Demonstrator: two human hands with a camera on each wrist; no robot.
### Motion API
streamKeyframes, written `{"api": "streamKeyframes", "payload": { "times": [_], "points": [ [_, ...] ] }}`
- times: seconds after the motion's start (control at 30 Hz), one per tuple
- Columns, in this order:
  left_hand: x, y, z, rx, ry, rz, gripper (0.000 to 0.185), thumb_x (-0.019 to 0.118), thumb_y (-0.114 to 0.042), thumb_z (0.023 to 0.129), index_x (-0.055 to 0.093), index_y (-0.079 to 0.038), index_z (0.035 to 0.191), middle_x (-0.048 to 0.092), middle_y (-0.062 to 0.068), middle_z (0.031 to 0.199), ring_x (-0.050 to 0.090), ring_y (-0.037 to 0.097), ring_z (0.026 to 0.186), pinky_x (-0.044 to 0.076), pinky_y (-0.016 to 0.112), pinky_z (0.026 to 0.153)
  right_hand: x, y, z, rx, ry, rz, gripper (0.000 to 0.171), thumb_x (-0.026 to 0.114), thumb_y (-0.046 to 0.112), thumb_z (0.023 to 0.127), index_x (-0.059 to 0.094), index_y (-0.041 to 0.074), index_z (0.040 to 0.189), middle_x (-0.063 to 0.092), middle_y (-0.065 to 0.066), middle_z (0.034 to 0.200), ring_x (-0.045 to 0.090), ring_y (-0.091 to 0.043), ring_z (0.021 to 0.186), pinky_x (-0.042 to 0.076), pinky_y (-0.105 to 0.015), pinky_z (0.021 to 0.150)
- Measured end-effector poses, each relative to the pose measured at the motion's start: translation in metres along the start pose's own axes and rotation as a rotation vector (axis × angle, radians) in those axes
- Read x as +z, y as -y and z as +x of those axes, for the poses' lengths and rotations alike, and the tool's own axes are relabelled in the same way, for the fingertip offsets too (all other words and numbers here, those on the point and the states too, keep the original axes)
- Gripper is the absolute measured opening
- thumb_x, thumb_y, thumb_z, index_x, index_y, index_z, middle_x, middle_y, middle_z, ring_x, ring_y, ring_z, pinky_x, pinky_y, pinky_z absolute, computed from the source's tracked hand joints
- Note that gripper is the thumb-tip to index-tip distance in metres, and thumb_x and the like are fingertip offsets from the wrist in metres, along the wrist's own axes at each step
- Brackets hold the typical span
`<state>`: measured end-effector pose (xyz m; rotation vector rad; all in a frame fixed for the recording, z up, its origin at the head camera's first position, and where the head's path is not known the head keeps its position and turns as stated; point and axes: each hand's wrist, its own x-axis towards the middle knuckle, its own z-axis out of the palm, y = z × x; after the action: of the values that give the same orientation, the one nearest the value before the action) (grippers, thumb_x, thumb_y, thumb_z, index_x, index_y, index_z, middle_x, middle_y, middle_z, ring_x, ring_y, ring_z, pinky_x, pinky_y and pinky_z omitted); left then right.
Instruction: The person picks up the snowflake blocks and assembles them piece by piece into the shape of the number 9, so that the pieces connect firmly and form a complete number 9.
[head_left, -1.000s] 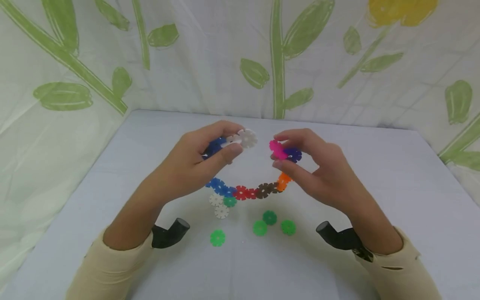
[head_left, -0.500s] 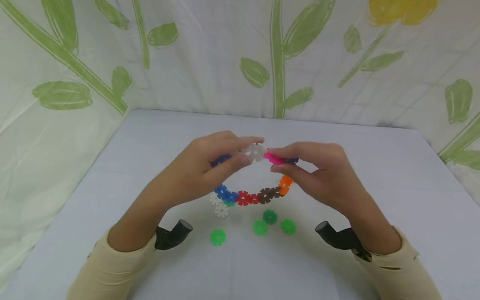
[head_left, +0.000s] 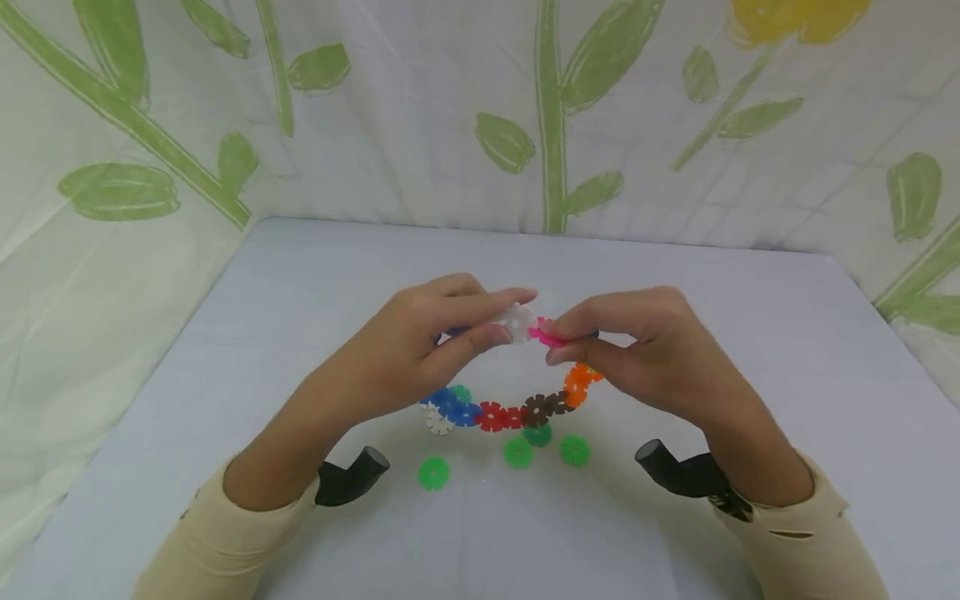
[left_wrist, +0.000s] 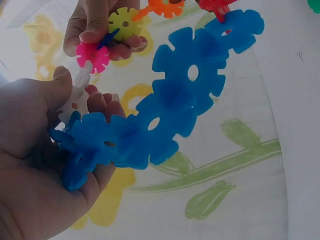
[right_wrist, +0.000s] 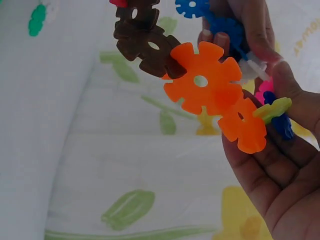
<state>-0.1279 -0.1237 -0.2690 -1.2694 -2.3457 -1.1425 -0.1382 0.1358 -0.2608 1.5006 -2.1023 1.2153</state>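
head view: chain (head_left: 517, 414) sagging left-to-right

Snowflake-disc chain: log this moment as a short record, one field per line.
left hand: left hand pinches the white disc at its end of the chain
right hand: right hand pinches the pink disc at the other end
ends: white and pink discs meet edge to edge
chain: chain sags in a loop of blue, red, brown and orange
loose pieces: green discs on the table
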Motion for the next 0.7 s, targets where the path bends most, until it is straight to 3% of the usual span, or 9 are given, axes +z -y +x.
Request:
{"api": "streamKeyframes", "payload": {
  "times": [0.1,0.23,0.37,0.53,0.7],
  "points": [
    [0.001,0.001,0.000,0.015,-0.030,0.021,0.039,0.069,-0.010,0.095,0.065,-0.008,0.134,0.057,-0.004,0.089,0.049,0.005,0.073,0.046,0.023,0.061,0.003,0.001,0.001,0.027,-0.024,-0.032,0.016,0.081,0.013,0.084,0.077,0.004,0.097,0.075,-0.002,0.088,0.072,-0.011,0.079,0.056,-0.020,0.072],
    [-0.001,0.000,0.000,0.007,-0.038,0.042,0.039,0.068,-0.012,0.096,0.064,-0.008,0.135,0.058,-0.003,0.090,0.049,0.005,0.073,0.046,0.024,0.061,0.007,-0.001,0.003,0.080,-0.041,-0.099,0.032,0.087,-0.008,0.069,0.073,0.003,0.096,0.074,0.001,0.088,0.071,-0.008,0.079,0.056,-0.021,0.073],
    [-0.005,-0.002,0.000,-0.046,0.009,0.046,0.040,0.066,-0.018,0.098,0.062,-0.011,0.138,0.060,-0.005,0.093,0.052,0.005,0.076,0.049,0.025,0.064,0.006,-0.004,0.003,0.173,-0.041,-0.120,0.042,0.088,-0.006,0.069,0.064,0.001,0.104,0.073,-0.001,0.094,0.072,-0.011,0.086,0.056,-0.022,0.078],
    [-0.007,0.002,0.003,-0.222,0.061,-0.093,0.036,0.054,-0.022,0.105,0.059,-0.010,0.138,0.063,-0.003,0.094,0.059,0.010,0.072,0.054,0.032,0.068,0.004,-0.015,0.002,0.326,-0.001,0.124,0.039,0.075,-0.008,0.084,0.058,-0.002,0.119,0.070,-0.006,0.100,0.072,-0.019,0.087,0.058,-0.029,0.078],
    [-0.007,0.009,0.007,-0.416,0.044,-0.302,0.038,0.039,-0.027,0.110,0.053,-0.009,0.140,0.060,0.009,0.095,0.059,0.023,0.062,0.057,0.037,0.065,0.001,-0.028,0.000,0.444,-0.015,0.348,0.039,0.062,-0.007,0.094,0.048,-0.002,0.131,0.069,-0.016,0.100,0.069,-0.030,0.083,0.059,-0.035,0.074]
  ]
}}
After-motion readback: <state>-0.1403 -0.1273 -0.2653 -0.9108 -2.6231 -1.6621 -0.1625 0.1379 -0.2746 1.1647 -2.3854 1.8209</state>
